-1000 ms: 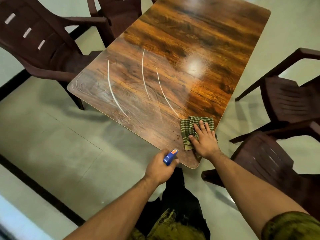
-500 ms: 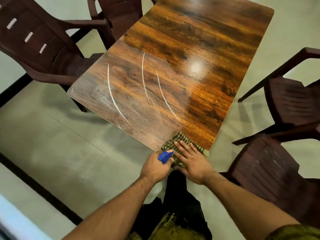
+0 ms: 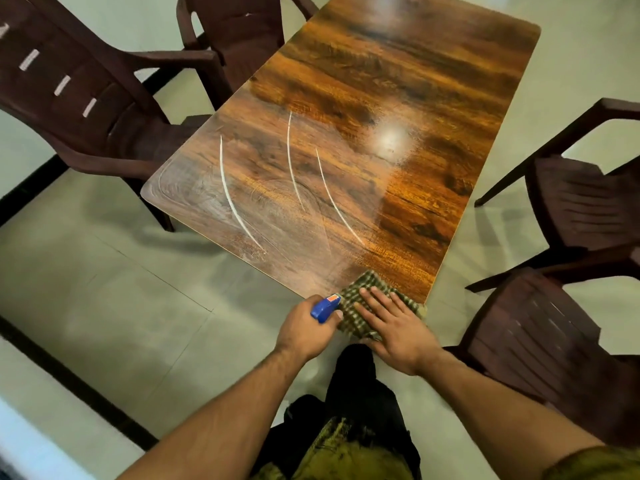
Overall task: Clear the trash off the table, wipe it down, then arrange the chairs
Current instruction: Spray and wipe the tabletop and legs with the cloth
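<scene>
Fingers (image 3: 336,316) of the left hand (image 3: 304,330) wrap a blue spray bottle (image 3: 325,308) beside the near corner. The right hand (image 3: 398,329) presses flat, fingers straight, on the checked cloth (image 3: 358,304) overhanging that corner of the table (image 3: 415,81). A pull toward the body could drag the cloth off the edge. White streaks (image 3: 232,199) lie beyond.

The wood-grain table (image 3: 398,81) bears three curved white streaks, perhaps wet smears. A green checked cloth (image 3: 353,292) lies on its near corner, overhanging the edge; a blue spray bottle (image 3: 323,308) is just left of it. Brown plastic chairs (image 3: 86,109) stand askew along both sides.
</scene>
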Demonstrator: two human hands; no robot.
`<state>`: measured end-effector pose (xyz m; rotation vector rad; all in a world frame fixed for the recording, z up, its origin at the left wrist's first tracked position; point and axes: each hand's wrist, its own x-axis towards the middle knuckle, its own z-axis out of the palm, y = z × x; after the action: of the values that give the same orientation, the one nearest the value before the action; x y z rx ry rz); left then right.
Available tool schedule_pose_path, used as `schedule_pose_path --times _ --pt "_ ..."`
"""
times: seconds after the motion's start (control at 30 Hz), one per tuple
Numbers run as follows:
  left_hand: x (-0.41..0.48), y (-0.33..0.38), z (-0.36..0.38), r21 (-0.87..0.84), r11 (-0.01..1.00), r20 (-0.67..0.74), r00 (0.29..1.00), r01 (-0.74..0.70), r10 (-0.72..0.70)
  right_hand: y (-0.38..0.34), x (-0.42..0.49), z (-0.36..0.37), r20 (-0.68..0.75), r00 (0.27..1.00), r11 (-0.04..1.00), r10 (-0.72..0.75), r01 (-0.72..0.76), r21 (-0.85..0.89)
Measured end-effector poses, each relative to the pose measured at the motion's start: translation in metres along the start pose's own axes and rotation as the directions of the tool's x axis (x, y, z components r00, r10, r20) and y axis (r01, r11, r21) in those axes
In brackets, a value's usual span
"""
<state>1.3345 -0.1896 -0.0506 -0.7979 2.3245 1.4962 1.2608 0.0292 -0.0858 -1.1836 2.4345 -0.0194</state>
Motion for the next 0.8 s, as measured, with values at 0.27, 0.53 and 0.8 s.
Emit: schedule_pose_path --times 0.27,0.53,0.8 --pt "0.017 0.008 -0.019 -0.004 1.000 -0.035 0.999 0.016 -0.016 -0.068 -0.001 0.018 -0.051 0.793 0.782 0.607 -0.584 0.217" --pt "0.091 0.063 -0.036 0.173 0.979 0.118 0.989 -0.106 0.087 0.022 0.099 -0.047 -0.042 0.810 0.803 0.585 -0.571 0.172" --pt "0.181 0.118 -0.062 0.237 0.968 0.152 0.988 -0.075 0.040 -0.040 0.143 -0.049 -0.031 0.756 0.730 0.653 -0.619 0.290"
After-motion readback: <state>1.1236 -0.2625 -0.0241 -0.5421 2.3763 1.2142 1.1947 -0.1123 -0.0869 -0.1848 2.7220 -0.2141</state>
